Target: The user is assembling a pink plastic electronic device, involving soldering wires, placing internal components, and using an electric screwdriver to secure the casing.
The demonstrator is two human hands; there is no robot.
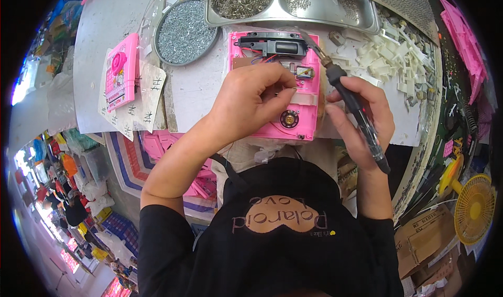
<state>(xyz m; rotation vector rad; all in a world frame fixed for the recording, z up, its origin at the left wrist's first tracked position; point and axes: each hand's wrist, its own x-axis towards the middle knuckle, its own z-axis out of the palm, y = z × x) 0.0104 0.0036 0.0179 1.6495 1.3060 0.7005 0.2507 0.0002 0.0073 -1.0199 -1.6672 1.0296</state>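
A pink plastic housing [309,120] lies on the worktop in front of me. It holds a black module [272,46], wires, a small metal-framed part [304,72] and a round black speaker [289,119]. My left hand [257,95] reaches over the housing's middle, thumb and forefinger pinched together. Something thin and light shows at the fingertips, too small to name. My right hand [369,116], right of the housing, holds a black-handled tool with a metal tip [359,113] between thumb and fingers. Its tip slants up and left over the housing's upper right edge.
A round bowl of screws [187,32] stands left of a steel tray [327,22] holding small metal parts. White plastic pieces [390,50] are heaped at the right. A pink toy-like case [123,71] rests on marked paper at the left. A yellow fan [474,208] stands lower right.
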